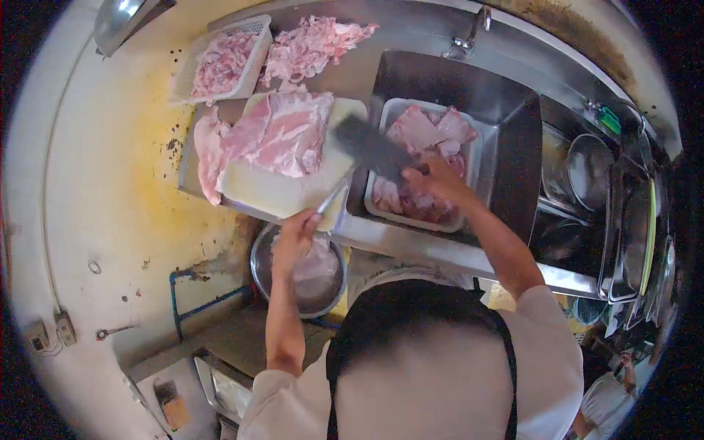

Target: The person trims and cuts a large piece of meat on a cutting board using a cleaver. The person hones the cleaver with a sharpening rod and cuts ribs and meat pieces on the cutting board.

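My left hand [297, 233] is closed round the handle of a narrow knife [334, 196], whose blade points up and right over the edge of the cutting board [257, 192]. In my right hand [436, 180] is a broad dark cleaver [372, 147], blurred, its blade reaching left to the board's right side. A large slab of raw meat [282, 132] lies on the board, and a paler piece [211, 150] hangs over the left end. Under and beside my right hand, a white tray [372, 202] in the sink holds several pieces of meat [419, 130].
Behind the board are a white basket [253, 66] of meat scraps and a loose heap of trimmings [312, 48]. A faucet [462, 44] stands behind the sink. Below the counter sits a metal bowl [339, 282]. Pans [589, 171] fill the right; another person [609, 400] is at lower right.
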Demonstrator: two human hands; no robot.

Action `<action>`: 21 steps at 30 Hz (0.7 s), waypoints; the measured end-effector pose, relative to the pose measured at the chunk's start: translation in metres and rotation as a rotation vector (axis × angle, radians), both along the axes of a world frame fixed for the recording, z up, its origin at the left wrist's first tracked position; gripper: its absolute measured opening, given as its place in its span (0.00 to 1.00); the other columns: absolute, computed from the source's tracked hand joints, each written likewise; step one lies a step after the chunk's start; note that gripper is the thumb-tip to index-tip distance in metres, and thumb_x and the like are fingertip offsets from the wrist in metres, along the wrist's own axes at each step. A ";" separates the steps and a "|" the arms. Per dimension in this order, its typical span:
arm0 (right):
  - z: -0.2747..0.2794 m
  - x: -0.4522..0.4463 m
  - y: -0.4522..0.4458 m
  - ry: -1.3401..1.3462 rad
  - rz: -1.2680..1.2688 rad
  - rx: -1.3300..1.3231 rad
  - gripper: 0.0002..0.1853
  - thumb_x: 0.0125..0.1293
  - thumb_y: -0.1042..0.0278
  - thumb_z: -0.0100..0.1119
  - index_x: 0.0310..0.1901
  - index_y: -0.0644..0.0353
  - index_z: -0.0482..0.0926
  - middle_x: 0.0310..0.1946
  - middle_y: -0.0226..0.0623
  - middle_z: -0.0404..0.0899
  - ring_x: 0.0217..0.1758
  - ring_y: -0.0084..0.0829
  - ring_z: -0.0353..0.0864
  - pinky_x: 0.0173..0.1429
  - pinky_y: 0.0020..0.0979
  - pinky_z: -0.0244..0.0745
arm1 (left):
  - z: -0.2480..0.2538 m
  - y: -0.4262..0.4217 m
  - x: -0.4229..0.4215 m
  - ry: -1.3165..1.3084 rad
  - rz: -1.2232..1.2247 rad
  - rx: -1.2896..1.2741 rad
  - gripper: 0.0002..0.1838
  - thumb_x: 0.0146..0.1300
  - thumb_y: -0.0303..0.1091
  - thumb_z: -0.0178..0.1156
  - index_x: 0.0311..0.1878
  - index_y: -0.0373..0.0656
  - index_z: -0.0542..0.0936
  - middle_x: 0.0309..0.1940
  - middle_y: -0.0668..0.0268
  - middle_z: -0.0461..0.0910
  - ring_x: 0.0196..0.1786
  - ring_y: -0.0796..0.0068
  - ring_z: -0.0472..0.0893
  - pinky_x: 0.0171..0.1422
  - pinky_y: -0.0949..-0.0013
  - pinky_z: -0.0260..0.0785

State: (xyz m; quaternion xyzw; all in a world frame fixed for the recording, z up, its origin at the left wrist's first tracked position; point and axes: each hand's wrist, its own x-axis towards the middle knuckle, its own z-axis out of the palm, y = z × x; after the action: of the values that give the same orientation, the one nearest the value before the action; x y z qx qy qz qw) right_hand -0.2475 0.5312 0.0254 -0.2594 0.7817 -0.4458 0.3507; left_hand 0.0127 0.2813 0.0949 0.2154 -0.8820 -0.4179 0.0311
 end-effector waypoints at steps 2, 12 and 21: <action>0.017 0.012 -0.016 -0.063 -0.077 -0.101 0.40 0.60 0.34 0.64 0.61 0.63 0.75 0.57 0.52 0.79 0.58 0.45 0.78 0.63 0.41 0.71 | -0.001 0.016 -0.013 0.000 -0.067 0.004 0.10 0.72 0.33 0.55 0.42 0.36 0.81 0.21 0.64 0.74 0.27 0.78 0.70 0.33 0.69 0.63; -0.075 0.046 0.035 0.275 -0.024 0.048 0.34 0.59 0.42 0.69 0.56 0.63 0.79 0.57 0.54 0.78 0.62 0.48 0.75 0.65 0.47 0.68 | 0.016 -0.007 0.012 -0.124 0.131 -0.057 0.11 0.73 0.34 0.54 0.44 0.37 0.82 0.26 0.55 0.78 0.32 0.70 0.76 0.40 0.65 0.69; -0.101 0.020 0.053 0.291 0.012 0.037 0.35 0.59 0.37 0.66 0.52 0.65 0.82 0.51 0.57 0.81 0.56 0.52 0.79 0.62 0.45 0.71 | 0.010 -0.026 0.024 0.220 0.406 0.187 0.14 0.74 0.36 0.53 0.47 0.34 0.81 0.36 0.54 0.84 0.42 0.66 0.83 0.49 0.64 0.73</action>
State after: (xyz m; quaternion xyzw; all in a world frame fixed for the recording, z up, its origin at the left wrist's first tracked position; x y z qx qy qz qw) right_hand -0.2273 0.5846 -0.0753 -0.3194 0.8308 -0.3868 0.2411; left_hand 0.0365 0.2550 0.1049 0.3435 -0.7694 -0.5038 0.1903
